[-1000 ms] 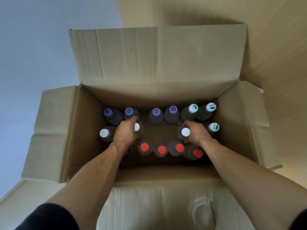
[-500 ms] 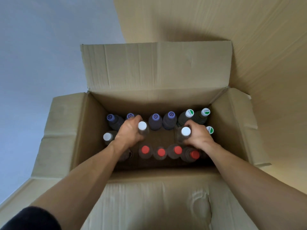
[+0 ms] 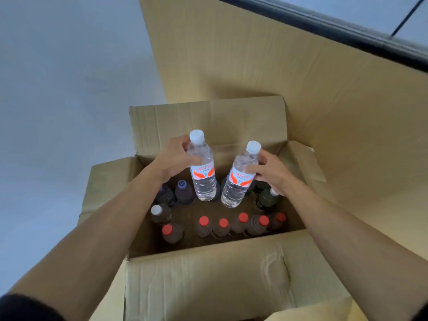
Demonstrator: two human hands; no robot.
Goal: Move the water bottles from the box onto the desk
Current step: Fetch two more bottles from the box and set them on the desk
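Both hands are up over the open box (image 3: 208,281), a bottle in each! The left hand (image 3: 172,162) is wrapped round the upper part of the left bottle (image 3: 202,169), fingers curled at the neck just under its white cap, thumb across the shoulder. The right hand (image 3: 269,170) is clamped on the right bottle (image 3: 239,179) the same way, fingertips at the neck, thumb lying on the red-and-white label. Both bottles are clear, full and white-capped. The left one stands nearly upright; the right one tilts, its cap leaning right. Their bases hang side by side, close but apart, above the bottles in the box.

Down inside, a row of red-capped bottles (image 3: 223,224) lines the near wall, and one more red cap sits at the near left corner. A white-capped bottle (image 3: 157,212) stands by the left wall, with purple-capped bottles (image 3: 183,191) behind it. A dark bottle (image 3: 267,199) shows under the right wrist, its cap partly hidden. A patch of bare cardboard floor shows in the middle. The box's far flap stands up; behind it runs a tan wooden surface (image 3: 324,100), and I cannot tell whether it is the worktop.
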